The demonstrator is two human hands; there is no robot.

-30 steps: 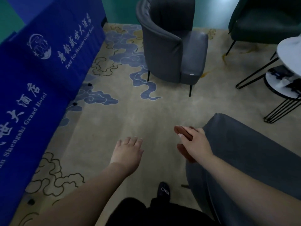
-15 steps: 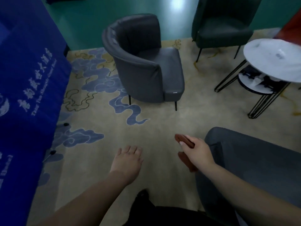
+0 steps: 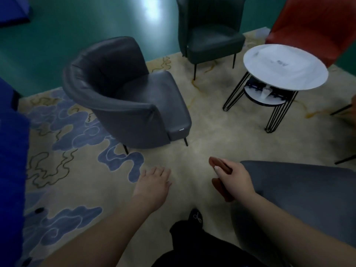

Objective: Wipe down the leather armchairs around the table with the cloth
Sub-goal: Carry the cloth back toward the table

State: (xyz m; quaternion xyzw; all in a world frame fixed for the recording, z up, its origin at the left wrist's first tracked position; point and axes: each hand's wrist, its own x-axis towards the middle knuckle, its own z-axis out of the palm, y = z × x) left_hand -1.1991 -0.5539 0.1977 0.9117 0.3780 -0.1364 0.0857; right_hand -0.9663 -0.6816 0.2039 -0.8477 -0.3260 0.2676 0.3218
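My right hand (image 3: 236, 180) grips a folded reddish-brown cloth (image 3: 221, 164) at the left edge of a grey leather armchair (image 3: 300, 191) in the lower right. My left hand (image 3: 154, 182) hovers over the carpet with relaxed fingers, holding nothing. A second grey armchair (image 3: 127, 97) stands ahead to the left. A dark green chair (image 3: 210, 33) sits at the back, and a red chair (image 3: 316, 26) at the back right. The round white table (image 3: 285, 66) on black wire legs stands between them.
A patterned beige and blue carpet (image 3: 208, 132) covers the floor, with green floor (image 3: 57, 45) beyond it. A blue cloth-covered surface (image 3: 11, 162) runs along the left edge. My dark shoe (image 3: 195, 216) and trousers show at the bottom. A lower shelf (image 3: 264, 93) under the table holds small items.
The view has swung right and up, bringing the table, the green chair and the red chair into sight. Both hands keep about the same pose, the right one still holding the cloth.
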